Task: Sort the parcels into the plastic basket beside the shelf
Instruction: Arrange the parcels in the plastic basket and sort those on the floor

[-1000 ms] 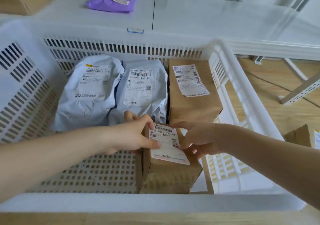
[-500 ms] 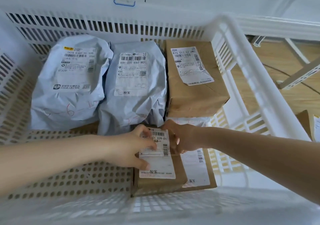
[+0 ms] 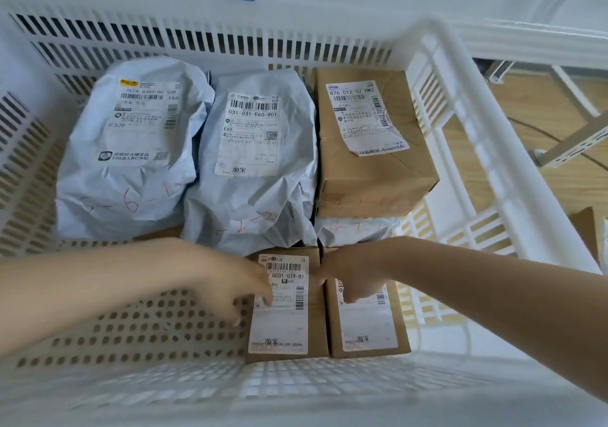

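Note:
The white plastic basket (image 3: 467,104) fills the view. A small brown box (image 3: 286,324) with a white label lies flat on the basket floor, close to the near wall. My left hand (image 3: 237,285) touches its left edge and label with outstretched fingers. My right hand (image 3: 348,278) has its fingers curled at the box's upper right edge and rests partly on a second small brown box (image 3: 368,328) beside it. Behind them lie two grey mailer bags (image 3: 131,150) (image 3: 253,163), a larger brown box (image 3: 371,150) and a pale bag (image 3: 358,230) partly under it.
The perforated basket floor (image 3: 131,328) is bare at the front left. Outside the right wall, a brown parcel (image 3: 585,232) sits on the wooden floor (image 3: 559,179) near white shelf legs (image 3: 572,150). A white surface lies beyond the far wall.
The small brown box went from tilted in both hands to lying flat beside the second small box. My left-hand fingers have straightened. The view has moved closer in.

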The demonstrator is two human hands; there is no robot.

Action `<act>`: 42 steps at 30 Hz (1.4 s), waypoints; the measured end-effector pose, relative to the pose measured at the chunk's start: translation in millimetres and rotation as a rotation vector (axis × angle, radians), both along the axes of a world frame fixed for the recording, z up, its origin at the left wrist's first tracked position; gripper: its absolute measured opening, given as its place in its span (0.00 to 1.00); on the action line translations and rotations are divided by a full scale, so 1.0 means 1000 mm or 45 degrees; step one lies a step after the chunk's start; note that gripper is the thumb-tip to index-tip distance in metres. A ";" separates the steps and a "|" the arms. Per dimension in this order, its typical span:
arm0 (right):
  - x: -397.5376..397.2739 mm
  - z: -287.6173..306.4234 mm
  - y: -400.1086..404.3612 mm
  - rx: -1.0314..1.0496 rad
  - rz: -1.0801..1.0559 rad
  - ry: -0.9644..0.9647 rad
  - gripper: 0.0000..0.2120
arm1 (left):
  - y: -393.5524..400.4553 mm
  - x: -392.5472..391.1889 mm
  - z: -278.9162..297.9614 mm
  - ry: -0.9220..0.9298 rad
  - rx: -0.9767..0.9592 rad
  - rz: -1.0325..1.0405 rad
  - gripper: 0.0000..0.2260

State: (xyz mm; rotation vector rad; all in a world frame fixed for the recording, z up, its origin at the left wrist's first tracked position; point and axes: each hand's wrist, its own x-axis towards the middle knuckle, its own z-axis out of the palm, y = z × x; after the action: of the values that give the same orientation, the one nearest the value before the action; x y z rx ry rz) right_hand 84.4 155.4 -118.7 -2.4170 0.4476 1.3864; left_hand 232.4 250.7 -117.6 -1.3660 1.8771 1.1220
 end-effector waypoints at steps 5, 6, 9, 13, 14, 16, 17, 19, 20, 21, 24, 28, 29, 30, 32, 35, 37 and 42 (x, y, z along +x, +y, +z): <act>-0.008 0.039 -0.011 -0.124 -0.050 -0.161 0.20 | -0.017 -0.014 0.046 -0.133 -0.008 0.099 0.15; -0.011 0.047 -0.014 -0.206 -0.050 -0.238 0.18 | -0.020 -0.017 0.053 -0.195 -0.065 0.082 0.15; -0.021 0.073 -0.021 -0.384 -0.135 -0.476 0.14 | -0.026 -0.023 0.076 -0.369 -0.225 0.130 0.14; -0.040 0.110 -0.029 -0.613 -0.289 -0.836 0.13 | -0.032 -0.026 0.106 -0.477 -0.525 0.318 0.14; -0.047 0.118 -0.031 -0.642 -0.342 -0.895 0.13 | -0.033 -0.026 0.113 -0.462 -0.594 0.383 0.14; -0.062 0.131 -0.035 -0.670 -0.440 -0.978 0.12 | -0.036 -0.027 0.124 -0.421 -0.708 0.509 0.13; -0.071 0.138 -0.038 -0.703 -0.473 -1.014 0.10 | -0.037 -0.030 0.129 -0.419 -0.762 0.541 0.12; -0.093 0.149 -0.044 -0.777 -0.537 -1.073 0.12 | -0.043 -0.039 0.141 -0.429 -0.887 0.566 0.08; -0.105 0.154 -0.047 -0.798 -0.564 -1.095 0.14 | -0.047 -0.045 0.146 -0.429 -0.952 0.581 0.05; -0.117 0.159 -0.051 -0.810 -0.593 -1.111 0.14 | -0.051 -0.052 0.151 -0.415 -1.020 0.597 0.04; -0.158 0.171 -0.062 -0.858 -0.676 -1.122 0.11 | -0.067 -0.079 0.166 -0.342 -1.207 0.701 0.04; -0.216 0.182 -0.079 -0.888 -0.791 -1.076 0.09 | -0.092 -0.123 0.174 -0.220 -1.349 0.763 0.02; -0.230 0.183 -0.083 -0.897 -0.818 -1.061 0.08 | -0.097 -0.136 0.175 -0.175 -1.374 0.777 0.02; -0.244 0.184 -0.087 -0.911 -0.845 -1.045 0.08 | -0.103 -0.149 0.175 -0.134 -1.397 0.775 0.03; -0.270 0.182 -0.095 -0.932 -0.907 -1.023 0.08 | -0.117 -0.176 0.176 -0.086 -1.432 0.707 0.10; -0.307 0.170 -0.109 -0.911 -1.006 -1.035 0.10 | -0.138 -0.217 0.173 -0.072 -1.407 0.623 0.15; -0.329 0.158 -0.118 -0.909 -1.069 -1.027 0.10 | -0.153 -0.242 0.168 -0.075 -1.362 0.600 0.16; -0.384 0.127 -0.140 -0.880 -1.241 -1.032 0.09 | -0.185 -0.297 0.142 -0.050 -1.285 0.560 0.12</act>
State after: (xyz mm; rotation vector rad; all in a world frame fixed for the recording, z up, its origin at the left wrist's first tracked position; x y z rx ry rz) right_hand -299.6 15.1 8.5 -2.3148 1.7156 -0.2043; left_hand -65.1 66.1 24.1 -2.3898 2.2709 0.2310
